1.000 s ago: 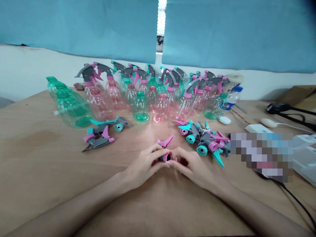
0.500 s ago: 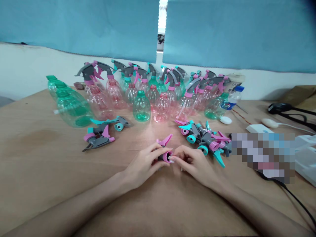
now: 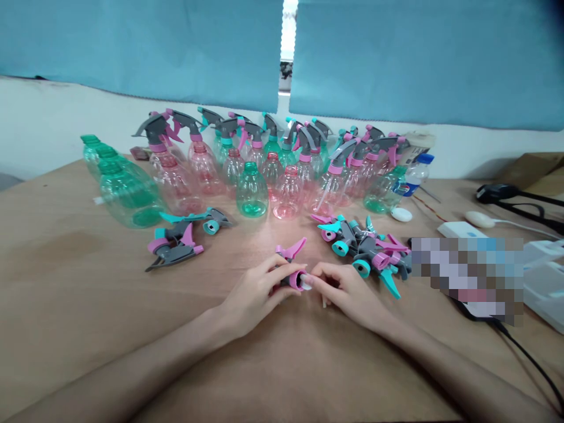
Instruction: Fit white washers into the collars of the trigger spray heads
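Left hand: closed around the grey body of a spray head, holding it just above the table, near the middle.
Right hand: thumb and forefinger pinch the pink collar at the spray head's right end; the other fingers are curled under.
Spray head: between the two hands, with its pink trigger pointing up and away.
Right pile: loose pink, teal and grey heads heaped just right of the hands.
Left heads: a few more loose heads, well apart to the left.
Bare bottles: a green and a pink one without heads stand just beyond the hands, with more around them.
Lying bottles: green, headless, on their sides at far left.
Fitted bottles: the far rows already carry heads.
Progress: by the look of it a good share is fitted; several bottles and a dozen or so heads remain apart.
Table: brown wood; white devices and a cable at right.
Change: since a second ago the right fingertips have slid to the collar's open end, which now shows pale. The rest is unmoved.
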`<state>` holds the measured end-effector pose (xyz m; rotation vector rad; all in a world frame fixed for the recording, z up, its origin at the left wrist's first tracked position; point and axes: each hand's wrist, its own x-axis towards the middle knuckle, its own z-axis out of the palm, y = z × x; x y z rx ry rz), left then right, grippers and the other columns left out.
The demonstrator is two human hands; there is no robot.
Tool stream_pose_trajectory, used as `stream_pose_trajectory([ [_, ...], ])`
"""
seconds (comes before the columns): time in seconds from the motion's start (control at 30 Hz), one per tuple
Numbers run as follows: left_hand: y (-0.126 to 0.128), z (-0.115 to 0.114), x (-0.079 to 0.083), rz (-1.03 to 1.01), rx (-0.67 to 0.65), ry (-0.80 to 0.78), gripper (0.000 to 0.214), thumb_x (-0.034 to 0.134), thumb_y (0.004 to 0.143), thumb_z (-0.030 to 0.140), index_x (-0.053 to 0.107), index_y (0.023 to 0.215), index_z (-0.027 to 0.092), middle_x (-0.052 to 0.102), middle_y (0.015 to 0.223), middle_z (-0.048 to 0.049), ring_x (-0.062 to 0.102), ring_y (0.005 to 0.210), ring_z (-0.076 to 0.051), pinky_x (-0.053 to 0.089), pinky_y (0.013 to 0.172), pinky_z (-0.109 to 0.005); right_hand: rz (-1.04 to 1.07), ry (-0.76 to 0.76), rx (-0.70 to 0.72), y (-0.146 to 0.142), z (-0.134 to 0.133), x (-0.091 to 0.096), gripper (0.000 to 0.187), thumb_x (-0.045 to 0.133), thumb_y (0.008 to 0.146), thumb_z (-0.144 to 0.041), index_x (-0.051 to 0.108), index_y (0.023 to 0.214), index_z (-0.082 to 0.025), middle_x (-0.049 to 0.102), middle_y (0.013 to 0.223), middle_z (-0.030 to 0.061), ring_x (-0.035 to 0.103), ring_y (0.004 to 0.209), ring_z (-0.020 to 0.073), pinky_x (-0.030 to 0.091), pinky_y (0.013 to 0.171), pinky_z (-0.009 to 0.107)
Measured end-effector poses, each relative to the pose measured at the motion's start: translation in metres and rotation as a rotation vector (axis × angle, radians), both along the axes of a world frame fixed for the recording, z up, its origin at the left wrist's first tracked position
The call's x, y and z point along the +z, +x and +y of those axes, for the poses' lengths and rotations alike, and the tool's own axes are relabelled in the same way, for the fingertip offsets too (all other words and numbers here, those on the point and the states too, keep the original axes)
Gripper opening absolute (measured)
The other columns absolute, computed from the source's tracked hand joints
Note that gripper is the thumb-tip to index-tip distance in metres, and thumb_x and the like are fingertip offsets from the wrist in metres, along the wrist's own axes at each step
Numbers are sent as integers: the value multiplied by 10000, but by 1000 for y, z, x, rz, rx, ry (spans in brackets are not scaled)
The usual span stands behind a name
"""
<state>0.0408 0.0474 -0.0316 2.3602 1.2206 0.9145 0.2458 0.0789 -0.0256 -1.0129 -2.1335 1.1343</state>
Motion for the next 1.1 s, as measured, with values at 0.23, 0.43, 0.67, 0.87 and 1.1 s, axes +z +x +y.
stream_pose_trajectory([
  [0.23,-4,2,4,-18,48,-53,300,598,880,217,572,1179,226,586,1006,-16,570,708,-104,512,663,-236,97,-128,-66,12,10,3,358,514,894,-472,538,692,-177,457,487,-63,451,468,92,342,497,225],
  [0.43,-3,0,4,-68,37,-88,278,602,876,254,591,1152,221,617,987,-18,567,642,-91,506,602,-221,151,-114,-121,7,5,2,393,538,859,-528,553,680,-179,430,495,-62,429,452,88,325,452,222],
  [0.67,0,-1,5,-70,-6,-75,296,630,859,279,604,1148,216,620,931,-12,534,597,-81,479,576,-207,117,-56,-55,2,-2,-1,364,529,877,-482,557,680,-177,411,514,-64,371,446,75,270,437,220],
  [0.87,1,-2,1,-69,-43,-56,312,624,863,268,603,1168,202,625,948,-23,551,616,-88,489,591,-215,58,38,-37,-2,-6,-4,374,540,884,-425,481,607,-180,440,533,-54,369,485,80,272,468,222],
  [1.1,2,-4,4,-71,-78,-64,338,628,861,250,588,1194,206,631,923,-14,545,616,-85,490,597,-206,61,142,-124,0,-7,-5,355,546,882,-401,435,615,-193,411,551,-53,366,501,88,277,474,228],
])
